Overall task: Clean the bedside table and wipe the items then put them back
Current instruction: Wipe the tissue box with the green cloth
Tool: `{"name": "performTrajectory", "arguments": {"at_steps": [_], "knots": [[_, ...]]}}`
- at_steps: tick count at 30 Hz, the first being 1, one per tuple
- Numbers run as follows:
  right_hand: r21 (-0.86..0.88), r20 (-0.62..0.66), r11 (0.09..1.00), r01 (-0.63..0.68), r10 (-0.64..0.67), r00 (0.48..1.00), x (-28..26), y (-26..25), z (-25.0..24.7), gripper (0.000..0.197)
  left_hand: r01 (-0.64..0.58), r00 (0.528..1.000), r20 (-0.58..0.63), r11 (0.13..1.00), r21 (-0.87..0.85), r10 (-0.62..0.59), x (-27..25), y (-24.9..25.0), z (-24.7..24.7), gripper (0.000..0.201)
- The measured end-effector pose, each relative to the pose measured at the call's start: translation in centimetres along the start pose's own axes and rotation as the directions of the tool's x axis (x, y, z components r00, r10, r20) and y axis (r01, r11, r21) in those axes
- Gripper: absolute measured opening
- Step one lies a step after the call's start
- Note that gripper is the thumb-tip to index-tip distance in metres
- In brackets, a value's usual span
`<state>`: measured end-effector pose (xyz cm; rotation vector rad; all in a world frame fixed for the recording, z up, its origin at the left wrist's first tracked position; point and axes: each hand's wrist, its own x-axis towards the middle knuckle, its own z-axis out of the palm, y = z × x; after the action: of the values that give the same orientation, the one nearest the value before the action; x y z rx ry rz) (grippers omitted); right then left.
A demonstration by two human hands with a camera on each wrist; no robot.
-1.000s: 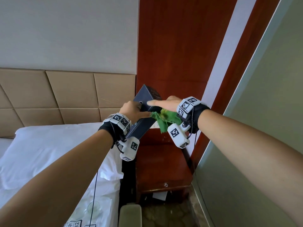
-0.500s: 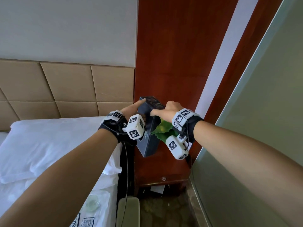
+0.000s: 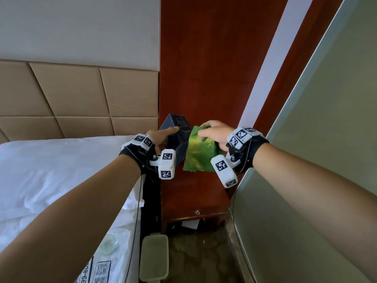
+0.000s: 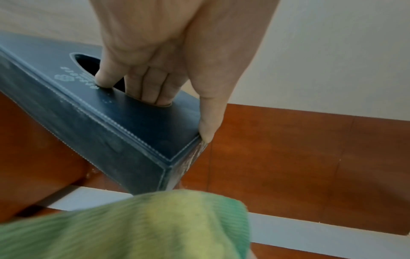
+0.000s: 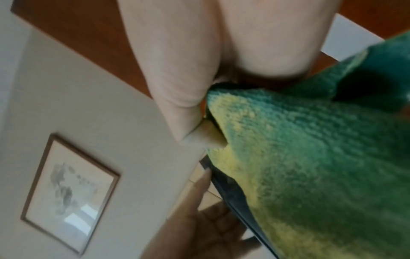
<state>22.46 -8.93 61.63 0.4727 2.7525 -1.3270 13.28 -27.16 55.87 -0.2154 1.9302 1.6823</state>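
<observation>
A dark blue tissue box is held tilted in the air above the red-brown bedside table. My left hand grips it: several fingers hook into its oval slot and the thumb presses the top corner of the tissue box. My right hand pinches a green-yellow cloth by its upper edge, and the cloth hangs against the box's right side. In the right wrist view the cloth covers the box edge, with the thumb on its corner.
The white bed lies left of the table, with a glass and a printed package on it near my left arm. A padded headboard and red wood panel stand behind. A grey-green wall closes the right side.
The box was turned more upright and lowered a little. My right hand drew back from the box top, and the bunched cloth now hangs spread flat along the box's right side.
</observation>
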Motion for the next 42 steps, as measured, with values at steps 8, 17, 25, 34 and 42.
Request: {"name": "performTrajectory", "arguments": {"at_steps": [8, 17, 25, 34, 42], "knots": [[0.347, 0.011, 0.933, 0.096, -0.106, 0.994, 2.0, 1.4, -2.2, 0.037, -0.024, 0.999, 0.022, 1.000, 0.012, 0.024, 2.0, -1.2, 0.7, 0.090], [-0.317, -0.190, 0.855, 0.410, -0.481, 0.856, 1.5, 3.0, 1.6, 0.026, 0.037, 0.991, 0.132, 0.999, 0.000, -0.036, 0.3, -0.1, 3.0, 0.053], [-0.341, -0.057, 0.832, 0.438, -0.484, 0.873, 1.9, 4.4, 0.6, 0.037, -0.041, 0.999, 0.011, 0.996, 0.075, 0.040, 1.7, -0.8, 3.2, 0.092], [-0.188, -0.231, 0.931, 0.312, -0.351, 0.907, 4.8, 5.6, -3.5, 0.032, -0.101, 0.989, 0.115, 0.991, 0.086, 0.091, 1.8, -1.6, 2.7, 0.066], [-0.397, -0.221, 0.782, 0.480, -0.589, 0.777, 5.4, 4.7, -3.1, 0.034, -0.115, 0.977, 0.197, 0.984, 0.138, 0.086, 1.1, -1.7, 4.1, 0.084]]}}
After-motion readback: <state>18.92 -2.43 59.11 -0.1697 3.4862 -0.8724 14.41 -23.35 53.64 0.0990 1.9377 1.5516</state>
